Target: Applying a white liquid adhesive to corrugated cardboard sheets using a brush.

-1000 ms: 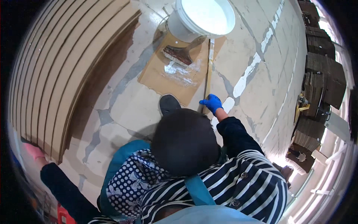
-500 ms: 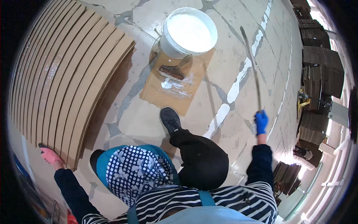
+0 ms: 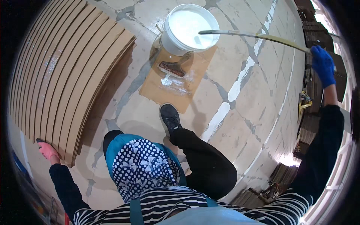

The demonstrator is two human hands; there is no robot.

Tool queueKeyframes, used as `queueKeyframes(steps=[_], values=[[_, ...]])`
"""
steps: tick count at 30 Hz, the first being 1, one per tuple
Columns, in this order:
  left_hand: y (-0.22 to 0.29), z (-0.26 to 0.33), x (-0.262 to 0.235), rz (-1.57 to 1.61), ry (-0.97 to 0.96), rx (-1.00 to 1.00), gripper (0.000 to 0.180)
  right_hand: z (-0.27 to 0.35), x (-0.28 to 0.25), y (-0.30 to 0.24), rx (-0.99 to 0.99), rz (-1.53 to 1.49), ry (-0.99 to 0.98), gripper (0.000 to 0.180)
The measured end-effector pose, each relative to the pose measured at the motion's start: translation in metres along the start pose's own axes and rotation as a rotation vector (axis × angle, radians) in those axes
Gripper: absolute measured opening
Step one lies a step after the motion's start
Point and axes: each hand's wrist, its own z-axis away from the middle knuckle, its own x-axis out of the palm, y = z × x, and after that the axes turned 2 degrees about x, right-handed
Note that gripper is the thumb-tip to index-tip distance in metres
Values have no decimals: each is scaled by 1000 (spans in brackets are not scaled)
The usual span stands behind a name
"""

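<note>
My right hand (image 3: 323, 66), in a blue glove, is closed around one end of a long, thin, slightly bent stick (image 3: 281, 40). The stick's far tip reaches left over the rim of a white bucket (image 3: 174, 43) holding white liquid (image 3: 187, 26). On the left, my left hand (image 3: 48, 150) wears a pink glove with dark fingertips. Its fingers are closed at the near edge of a fanned-out row of overlapping brown cardboard sheets (image 3: 75, 78); the thumb's grip is partly hidden.
A brush-like piece (image 3: 171, 69) with a dark wooden body lies on a cardboard piece (image 3: 150, 88) smeared white, beside the bucket. My shoe (image 3: 170, 117) stands at its near edge. Stacks of cardboard (image 3: 313, 35) line the right side. The floor (image 3: 146, 112) has grey patches and white stripes.
My right hand has swung up and to the right, bringing the stick from pointing away over the floor to lying across the bucket's rim. My left hand stays at the cardboard edge.
</note>
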Motion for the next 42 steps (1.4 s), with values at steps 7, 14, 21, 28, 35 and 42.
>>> queueKeyframes(steps=[7,14,21,28,35,42], values=[[-14,-8,14,20,-75,-125,73,-39,-41,21,-66,262,-19,31],[0,6,5,54,-109,-107,72,-67,-33,29,-332,217,289,25],[3,7,1,20,-88,-108,72,-77,-42,1,-385,144,404,16],[-10,0,10,2,-110,-99,73,-67,-35,2,-351,100,341,13],[7,10,0,15,-102,-109,72,-49,-13,-1,-285,79,169,16],[7,13,0,20,-90,-102,70,-25,-6,-18,-206,-118,69,19]])
